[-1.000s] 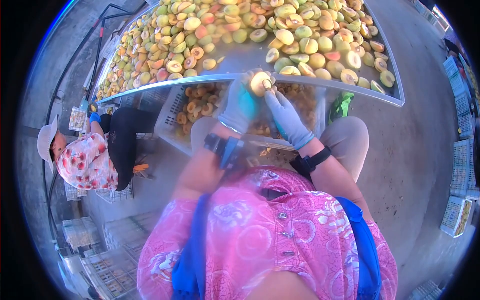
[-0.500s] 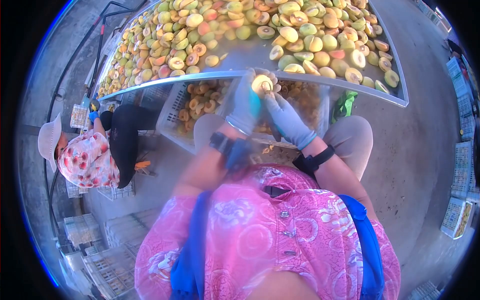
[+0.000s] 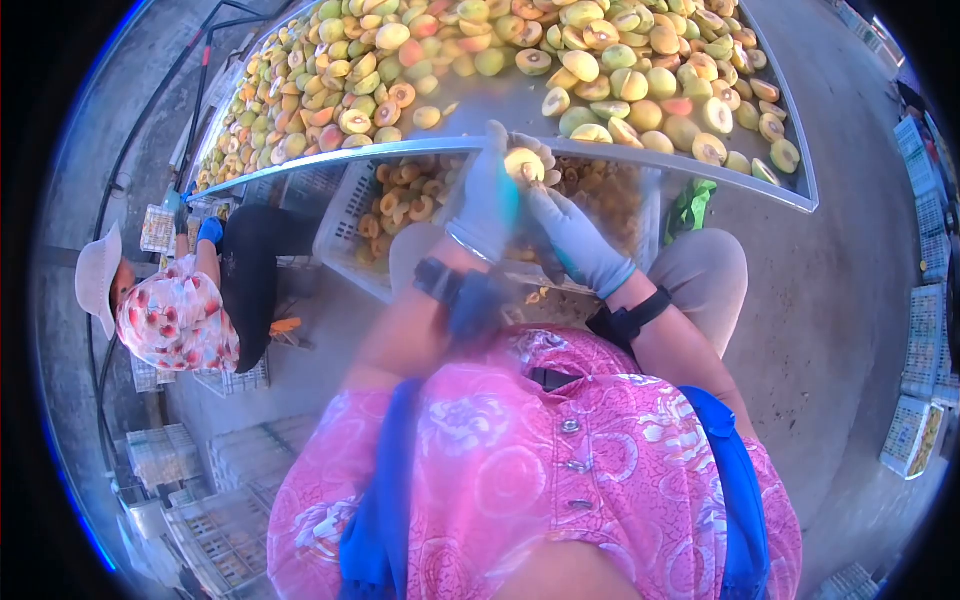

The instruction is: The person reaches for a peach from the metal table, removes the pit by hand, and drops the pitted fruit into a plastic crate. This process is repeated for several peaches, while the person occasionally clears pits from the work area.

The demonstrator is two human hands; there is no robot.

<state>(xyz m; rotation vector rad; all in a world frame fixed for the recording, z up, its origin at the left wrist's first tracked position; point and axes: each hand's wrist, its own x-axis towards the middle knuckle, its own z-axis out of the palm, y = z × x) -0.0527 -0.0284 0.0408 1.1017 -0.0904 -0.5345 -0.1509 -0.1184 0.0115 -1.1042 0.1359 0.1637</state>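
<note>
My left hand [image 3: 484, 208], in a pale grey glove, is closed around a yellow peach half [image 3: 524, 165] just over the near rim of the metal table. My right hand [image 3: 580, 240], gloved too, has its fingers pinched together at the lower edge of that peach half. Whatever sits between the right fingertips is too small and blurred to make out. Under my hands stands a white plastic crate [image 3: 345, 215] with peach halves in it, partly hidden by my forearms.
Many halved peaches [image 3: 650, 85] lie on the metal table [image 3: 480, 115]. A green bag [image 3: 690, 208] hangs below its edge. To the left a person in a hat [image 3: 180, 315] sits working. Stacked crates [image 3: 925, 330] line the right side, others [image 3: 220, 530] stand lower left.
My hands stay in nearly the same place on the peach half, with only slight finger movement. The person at the left has shifted their blue-gloved hand toward their knee.
</note>
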